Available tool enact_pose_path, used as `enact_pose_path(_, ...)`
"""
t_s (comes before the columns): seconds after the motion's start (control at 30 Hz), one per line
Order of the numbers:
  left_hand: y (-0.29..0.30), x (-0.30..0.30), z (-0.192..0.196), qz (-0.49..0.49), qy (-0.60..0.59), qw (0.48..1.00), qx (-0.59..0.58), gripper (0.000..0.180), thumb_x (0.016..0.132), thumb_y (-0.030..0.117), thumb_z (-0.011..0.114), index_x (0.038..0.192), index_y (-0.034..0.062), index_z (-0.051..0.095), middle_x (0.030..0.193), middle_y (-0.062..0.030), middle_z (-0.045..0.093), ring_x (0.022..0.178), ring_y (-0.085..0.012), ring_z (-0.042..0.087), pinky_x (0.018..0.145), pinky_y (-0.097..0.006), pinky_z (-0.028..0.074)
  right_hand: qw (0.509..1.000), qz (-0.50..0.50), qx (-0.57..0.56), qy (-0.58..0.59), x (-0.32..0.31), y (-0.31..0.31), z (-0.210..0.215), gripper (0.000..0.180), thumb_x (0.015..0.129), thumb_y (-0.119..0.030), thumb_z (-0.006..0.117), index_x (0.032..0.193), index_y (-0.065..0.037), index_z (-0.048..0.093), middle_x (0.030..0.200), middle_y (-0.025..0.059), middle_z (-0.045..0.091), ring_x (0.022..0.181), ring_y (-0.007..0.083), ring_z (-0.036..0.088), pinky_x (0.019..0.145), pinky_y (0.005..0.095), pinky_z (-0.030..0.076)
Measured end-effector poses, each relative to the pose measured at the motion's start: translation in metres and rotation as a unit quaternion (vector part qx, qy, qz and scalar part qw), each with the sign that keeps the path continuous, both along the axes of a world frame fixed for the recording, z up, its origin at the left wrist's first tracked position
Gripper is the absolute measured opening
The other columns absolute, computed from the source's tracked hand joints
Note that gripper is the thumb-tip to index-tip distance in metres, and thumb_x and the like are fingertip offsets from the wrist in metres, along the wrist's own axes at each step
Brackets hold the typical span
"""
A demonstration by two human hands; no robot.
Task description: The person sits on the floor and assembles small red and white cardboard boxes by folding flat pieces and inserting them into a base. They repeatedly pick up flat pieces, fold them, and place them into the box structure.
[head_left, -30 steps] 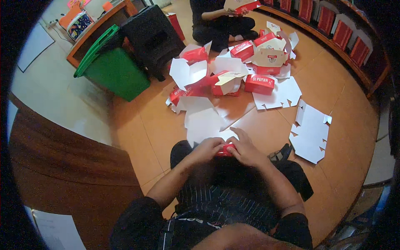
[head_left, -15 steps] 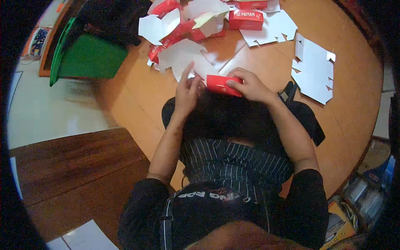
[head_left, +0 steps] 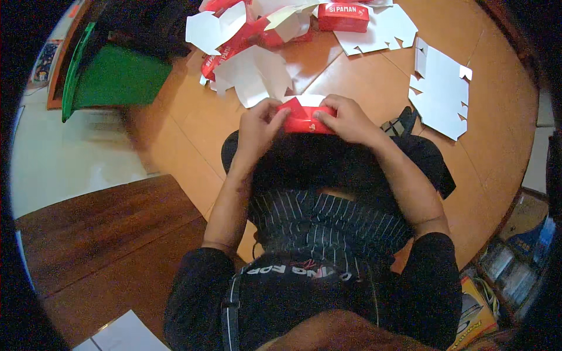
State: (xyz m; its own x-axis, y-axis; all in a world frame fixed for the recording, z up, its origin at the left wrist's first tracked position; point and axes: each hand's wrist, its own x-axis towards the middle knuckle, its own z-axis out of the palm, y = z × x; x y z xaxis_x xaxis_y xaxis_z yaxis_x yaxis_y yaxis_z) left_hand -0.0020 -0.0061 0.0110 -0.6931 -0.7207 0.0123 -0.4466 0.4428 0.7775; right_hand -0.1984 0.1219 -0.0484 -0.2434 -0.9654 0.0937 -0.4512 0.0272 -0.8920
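Between my two hands, above my lap, is a partly folded red cardboard box (head_left: pixel 309 125) with a white inside. My left hand (head_left: pixel 261 126) is closed on its left end, thumb and fingers pinching near a raised red flap. On the right end my right hand (head_left: pixel 345 120) grips with the thumb on the front face and the fingers behind. A large white panel (head_left: pixel 256 73) stands open just beyond the box, close to my left fingers; I cannot tell whether it joins on.
Several red and white boxes, some partly folded, are heaped at the far side, including a closed red one (head_left: pixel 343 19). A flat white box blank (head_left: pixel 442 93) lies on the orange tiles to the right. A green plastic piece (head_left: pixel 123 76) and a brown wooden surface (head_left: pixel 105 228) are at left.
My left hand has moved in from beside the box and now pinches its left end. The box has turned level, with its white inside and a red flap showing.
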Motion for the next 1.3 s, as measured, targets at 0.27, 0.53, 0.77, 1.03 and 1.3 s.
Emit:
enact_pose_path(0.27, 0.012, -0.003, 0.003, -0.041, -0.021, 0.997, -0.062, 0.019, 0.087, 0.019, 0.072, 0.098, 0.0030, 0.072, 0.072, -0.0116, 0.068, 0.063, -0.0196, 0.064, 0.061, -0.034, 0.050, 0.999, 0.016, -0.045, 0.014, 0.001, 0.000, 0.003, 0.028, 0.085, -0.027, 0.069, 0.083, 0.000, 0.066, 0.083, 0.0184, 0.062, 0.081, 0.0358, 0.061, 0.075, 0.0437, 0.048)
enact_pose_path(0.53, 0.002, -0.006, 0.000, -0.088, -0.054, 0.994, -0.047, 0.014, 0.088, 0.015, 0.069, 0.098, 0.0061, 0.072, 0.083, -0.0164, 0.069, 0.076, -0.0310, 0.068, 0.070, -0.039, 0.053, 0.989, 0.029, -0.125, 0.072, 0.005, 0.000, 0.010, 0.020, 0.085, -0.019, 0.071, 0.084, -0.001, 0.065, 0.087, 0.0145, 0.060, 0.087, 0.0324, 0.057, 0.079, 0.0412, 0.046)
enact_pose_path(0.77, 0.011, -0.008, -0.021, -0.092, -0.035, 0.991, -0.093, 0.013, 0.087, 0.009, 0.065, 0.099, 0.0067, 0.071, 0.087, -0.0190, 0.067, 0.083, -0.0382, 0.066, 0.073, -0.044, 0.052, 0.986, 0.017, -0.117, 0.114, 0.007, 0.000, 0.012, 0.018, 0.084, -0.019, 0.072, 0.084, -0.002, 0.068, 0.085, 0.0137, 0.062, 0.085, 0.0317, 0.058, 0.078, 0.0410, 0.047)
enact_pose_path(1.03, 0.052, -0.031, -0.042, 0.139, 0.266, 0.952, -0.058, 0.054, 0.092, 0.006, 0.065, 0.142, 0.0022, 0.042, 0.133, -0.0171, 0.051, 0.118, -0.0254, 0.054, 0.095, -0.036, 0.046, 0.976, -0.104, -0.174, 0.078, 0.033, -0.009, 0.018, 0.016, 0.082, -0.016, 0.074, 0.095, -0.006, 0.075, 0.090, 0.0094, 0.068, 0.081, 0.0266, 0.064, 0.073, 0.0365, 0.051)
enact_pose_path(1.3, 0.012, -0.019, -0.049, 0.212, 0.274, 0.931, 0.111, 0.050, 0.099, 0.018, 0.058, 0.139, -0.0059, 0.043, 0.120, -0.0129, 0.059, 0.108, -0.0197, 0.056, 0.097, -0.032, 0.045, 0.962, -0.157, -0.202, 0.096, 0.035, -0.006, 0.024, 0.051, 0.083, -0.017, 0.074, 0.131, -0.006, 0.059, 0.125, 0.0178, 0.057, 0.111, 0.0305, 0.058, 0.099, 0.0397, 0.045)
